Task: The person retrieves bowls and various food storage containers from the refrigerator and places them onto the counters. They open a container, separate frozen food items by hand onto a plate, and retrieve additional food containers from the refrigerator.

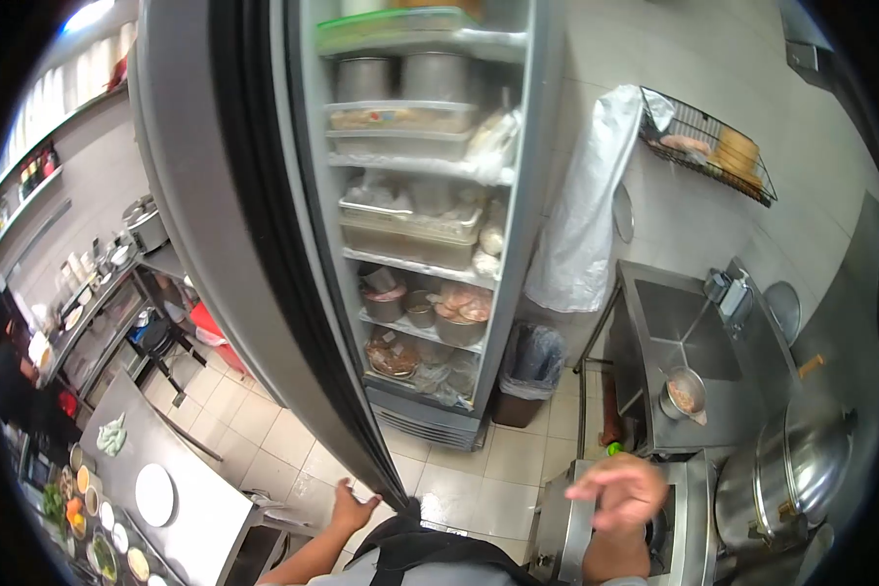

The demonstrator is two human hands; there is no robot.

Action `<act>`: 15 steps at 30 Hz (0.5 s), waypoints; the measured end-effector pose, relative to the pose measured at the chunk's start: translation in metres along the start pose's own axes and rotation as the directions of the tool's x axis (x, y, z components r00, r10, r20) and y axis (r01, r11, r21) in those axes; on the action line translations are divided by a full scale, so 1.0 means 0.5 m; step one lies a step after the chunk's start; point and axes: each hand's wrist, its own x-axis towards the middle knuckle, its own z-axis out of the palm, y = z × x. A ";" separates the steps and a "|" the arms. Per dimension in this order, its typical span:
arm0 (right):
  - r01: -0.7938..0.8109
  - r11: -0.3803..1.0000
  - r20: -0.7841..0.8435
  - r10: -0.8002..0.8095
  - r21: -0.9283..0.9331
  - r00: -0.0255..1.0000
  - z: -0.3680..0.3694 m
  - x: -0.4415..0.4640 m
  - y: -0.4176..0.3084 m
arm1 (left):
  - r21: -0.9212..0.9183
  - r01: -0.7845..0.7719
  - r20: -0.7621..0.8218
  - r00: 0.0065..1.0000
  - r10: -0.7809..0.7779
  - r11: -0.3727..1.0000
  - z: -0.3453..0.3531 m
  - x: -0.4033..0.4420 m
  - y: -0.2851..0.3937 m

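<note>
The door [181, 166] stands open beside the shelves [420, 259]; the left hand [353, 508], spread near its edge, should bear on the panel, not the seal [232, 117], with the right hand [620, 493] empty, loosely open.

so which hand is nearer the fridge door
The left hand, close beside the lower end of the fridge door; the right hand is farther off, by the stove.

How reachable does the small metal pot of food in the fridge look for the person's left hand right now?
Probably not directly: the open fridge door stands between the left hand and the small metal pot, so it would likely have to go around.
</note>
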 end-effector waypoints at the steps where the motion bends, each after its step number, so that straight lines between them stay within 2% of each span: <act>1: 0.119 0.968 0.055 -0.134 0.222 0.989 0.015 0.037 -0.018 | -0.084 -0.052 -0.077 0.996 0.046 0.995 -0.070 -0.028 0.068; 2: 0.225 0.933 0.039 -0.245 0.282 0.969 0.032 0.062 -0.053 | -0.169 -0.103 -0.149 0.986 0.078 0.980 -0.128 -0.067 0.136; 3: 0.307 0.909 0.171 -0.363 0.284 0.916 0.034 0.088 -0.084 | -0.209 -0.245 -0.229 0.953 0.197 0.947 -0.141 -0.061 0.118; 4: 0.323 0.900 0.266 -0.401 0.293 0.876 0.039 0.098 -0.126 | -0.212 -0.238 -0.239 0.953 0.186 0.948 -0.161 -0.071 0.130; 5: 0.337 0.892 0.358 -0.434 0.303 0.827 0.050 0.107 -0.165 | -0.149 -0.404 -0.380 0.866 0.325 0.902 -0.188 -0.084 0.164; 6: 0.469 0.812 0.267 -0.566 0.349 0.780 0.104 0.133 -0.189 | -0.060 -0.547 -0.499 0.741 0.449 0.835 -0.213 -0.089 0.183; 7: 0.588 0.714 0.167 -0.678 0.379 0.716 0.169 0.163 -0.202 | 0.125 -0.527 -0.529 0.682 0.506 0.841 -0.230 -0.080 0.173; 8: 0.576 0.718 0.169 -0.671 0.391 0.722 0.209 0.182 -0.208 | 0.124 -0.512 -0.532 0.689 0.493 0.850 -0.252 -0.075 0.182; 9: 0.789 0.378 -0.046 -0.890 0.484 0.454 0.245 0.199 -0.210 | 0.012 -0.537 -0.592 0.676 0.438 0.844 -0.272 -0.067 0.202; 10: 0.877 -0.022 -0.280 -0.951 0.481 0.130 0.281 0.213 -0.216 | -0.101 -0.561 -0.646 0.665 0.375 0.822 -0.288 -0.063 0.205; 11: 0.867 -0.097 -0.328 -0.941 0.488 0.080 0.316 0.223 -0.230 | -0.047 -0.556 -0.657 0.643 0.393 0.830 -0.287 -0.037 0.158; 12: 0.861 -0.093 -0.327 -0.941 0.500 0.089 0.308 0.202 -0.247 | -0.056 -0.548 -0.662 0.646 0.380 0.834 -0.305 -0.031 0.132; 13: 0.794 0.104 -0.154 -0.958 0.599 0.242 0.273 0.157 -0.264 | 0.040 -0.524 -0.635 0.645 0.426 0.851 -0.326 -0.028 0.117; 14: 0.761 0.176 -0.069 -0.958 0.625 0.279 0.288 0.157 -0.267 | 0.136 -0.496 -0.598 0.649 0.471 0.857 -0.345 -0.028 0.101; 15: 0.725 0.251 0.017 -0.949 0.641 0.313 0.303 0.157 -0.271 | 0.128 -0.488 -0.598 0.657 0.460 0.863 -0.364 -0.028 0.090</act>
